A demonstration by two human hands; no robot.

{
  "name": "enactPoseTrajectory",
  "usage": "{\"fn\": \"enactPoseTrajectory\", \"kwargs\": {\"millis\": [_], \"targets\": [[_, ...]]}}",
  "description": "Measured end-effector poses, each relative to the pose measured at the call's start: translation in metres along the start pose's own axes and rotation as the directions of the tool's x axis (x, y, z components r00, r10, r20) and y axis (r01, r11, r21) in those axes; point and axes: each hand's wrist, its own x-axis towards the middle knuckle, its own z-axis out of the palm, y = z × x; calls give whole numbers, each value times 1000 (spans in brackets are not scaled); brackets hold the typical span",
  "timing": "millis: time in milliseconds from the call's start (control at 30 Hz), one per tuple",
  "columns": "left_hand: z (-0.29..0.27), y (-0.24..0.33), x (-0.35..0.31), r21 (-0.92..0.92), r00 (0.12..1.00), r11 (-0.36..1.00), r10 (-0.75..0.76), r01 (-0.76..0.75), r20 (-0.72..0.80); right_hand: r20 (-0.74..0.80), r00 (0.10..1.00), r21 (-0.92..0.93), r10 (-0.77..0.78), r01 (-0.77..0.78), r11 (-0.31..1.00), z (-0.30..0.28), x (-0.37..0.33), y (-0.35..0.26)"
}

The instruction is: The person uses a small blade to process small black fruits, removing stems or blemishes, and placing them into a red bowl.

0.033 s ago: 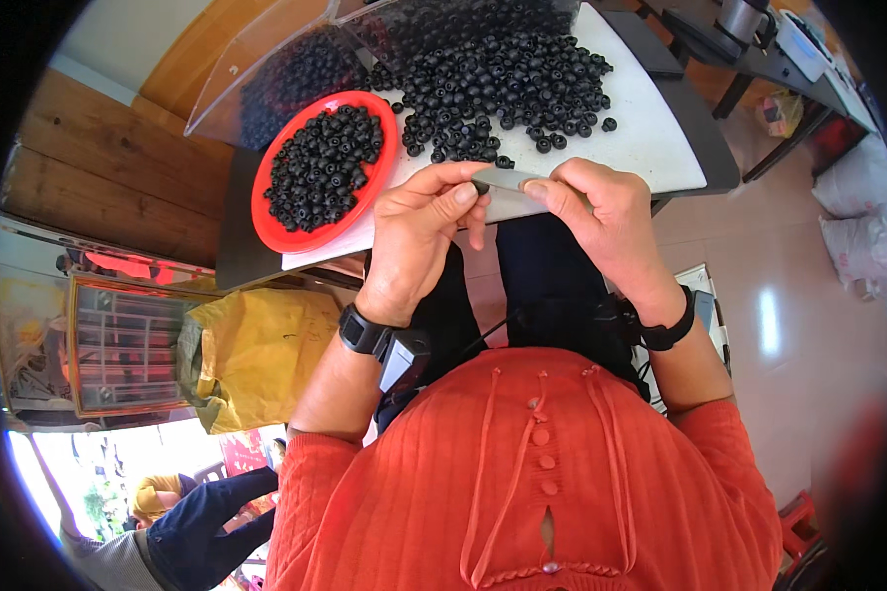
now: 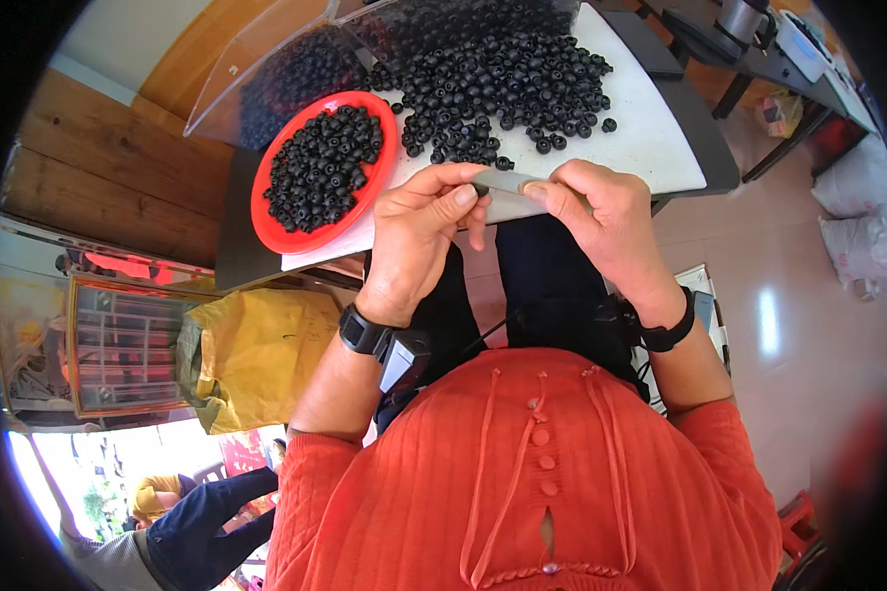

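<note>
My left hand (image 2: 422, 231) pinches a small black round piece (image 2: 480, 187) between thumb and fingertips. In my right hand (image 2: 601, 219) is a small grey flat-bladed knife (image 2: 506, 181); its handle is hidden in my fingers. The blade reaches left and its tip meets the black piece. Both hands hover just past the near edge of the white board (image 2: 650, 148). Across the board lies a spread pile of similar black pieces (image 2: 503, 84), many with a hole. To the left, a red plate (image 2: 391, 148) is heaped with more of them.
A clear plastic bin (image 2: 227, 84) with black pieces stands at the far left. A yellow bag (image 2: 261, 350) sits below the table's left side. At the far right, another table (image 2: 719, 49) bears a metal cup (image 2: 739, 22). White sacks (image 2: 852, 246) rest on the floor.
The blade has tilted very slightly against the black piece. Both hands keep their place and grip.
</note>
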Motion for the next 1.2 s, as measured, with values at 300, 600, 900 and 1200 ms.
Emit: {"fn": "enactPoseTrajectory", "kwargs": {"millis": [300, 600, 900, 1200], "targets": [[-3, -4, 2, -27, 998, 998, 51, -50, 30, 30, 997, -38, 69, -68, 997, -4, 1, -2], [2, 0, 0, 10, 997, 997, 72, -73, 30, 49, 997, -42, 62, -60, 997, -4, 2, -1], [4, -2, -1, -4, 994, 995, 99, -99, 42, 60, 998, -36, 24, -22, 999, -6, 2, 1], [6, -7, -2, 8, 990, 991, 134, -134, 37, 53, 998, -38, -29, 31, 999, -4, 1, 5]]}}
